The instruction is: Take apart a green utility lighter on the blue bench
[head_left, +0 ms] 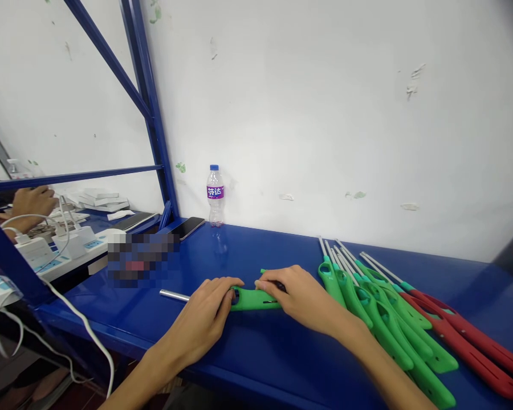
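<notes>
Co-worker's hand far left, beyond the blue metal frame. Flat black phone on the blue tabletop by the wall; clear plastic bottle with blue cap and purple label upright beside it. Left hand: fingers curled round the trigger-loop end of a long-necked green plastic lighter, metal tube pointing left. Right hand at its handle end, fingers pinched on a small dark piece; can't tell what. Right: fanned green plastic lighters, then two red ones.
</notes>
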A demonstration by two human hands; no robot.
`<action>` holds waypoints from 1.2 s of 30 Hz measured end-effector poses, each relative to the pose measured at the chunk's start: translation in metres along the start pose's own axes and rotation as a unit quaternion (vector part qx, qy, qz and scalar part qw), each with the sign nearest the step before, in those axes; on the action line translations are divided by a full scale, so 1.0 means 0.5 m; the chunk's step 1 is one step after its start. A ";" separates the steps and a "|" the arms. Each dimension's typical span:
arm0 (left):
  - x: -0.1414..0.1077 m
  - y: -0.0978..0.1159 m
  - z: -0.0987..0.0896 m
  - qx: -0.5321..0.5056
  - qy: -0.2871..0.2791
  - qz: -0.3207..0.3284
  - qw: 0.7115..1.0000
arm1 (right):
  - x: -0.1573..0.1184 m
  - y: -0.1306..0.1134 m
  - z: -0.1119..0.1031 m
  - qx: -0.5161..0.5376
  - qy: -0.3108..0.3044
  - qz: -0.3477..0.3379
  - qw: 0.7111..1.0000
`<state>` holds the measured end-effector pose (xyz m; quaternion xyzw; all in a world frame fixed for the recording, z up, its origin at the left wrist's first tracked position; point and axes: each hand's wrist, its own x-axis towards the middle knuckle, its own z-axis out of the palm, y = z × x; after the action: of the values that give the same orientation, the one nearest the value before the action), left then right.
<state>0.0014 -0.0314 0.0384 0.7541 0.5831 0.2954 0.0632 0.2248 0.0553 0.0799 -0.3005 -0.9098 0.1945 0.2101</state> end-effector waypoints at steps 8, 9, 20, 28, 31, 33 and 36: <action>-0.015 0.007 -0.007 0.001 -0.002 0.011 1.000 | 0.002 -0.011 -0.007 0.001 0.030 0.008 1.000; -0.016 0.008 -0.008 0.002 0.000 0.019 1.000 | 0.002 -0.012 -0.008 0.003 0.033 0.010 0.999; -0.001 -0.005 0.002 0.007 0.004 0.037 0.999 | 0.000 -0.011 -0.009 0.002 0.030 0.015 0.999; -0.001 0.002 0.000 -0.009 -0.001 0.013 1.000 | -0.006 -0.017 -0.014 0.003 0.018 0.012 1.000; 0.000 0.009 -0.004 -0.016 -0.005 0.005 1.000 | -0.004 -0.017 -0.013 -0.005 0.020 0.014 1.000; -0.001 0.013 -0.008 -0.021 -0.009 0.003 1.000 | -0.003 -0.018 -0.013 -0.010 0.021 0.016 1.000; -0.004 0.017 -0.012 -0.019 -0.013 0.003 1.000 | -0.003 -0.018 -0.013 -0.014 0.028 0.020 0.999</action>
<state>0.0054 -0.0372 0.0465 0.7584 0.5741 0.2970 0.0842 0.2247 0.0492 0.0891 -0.3267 -0.8999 0.1773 0.2279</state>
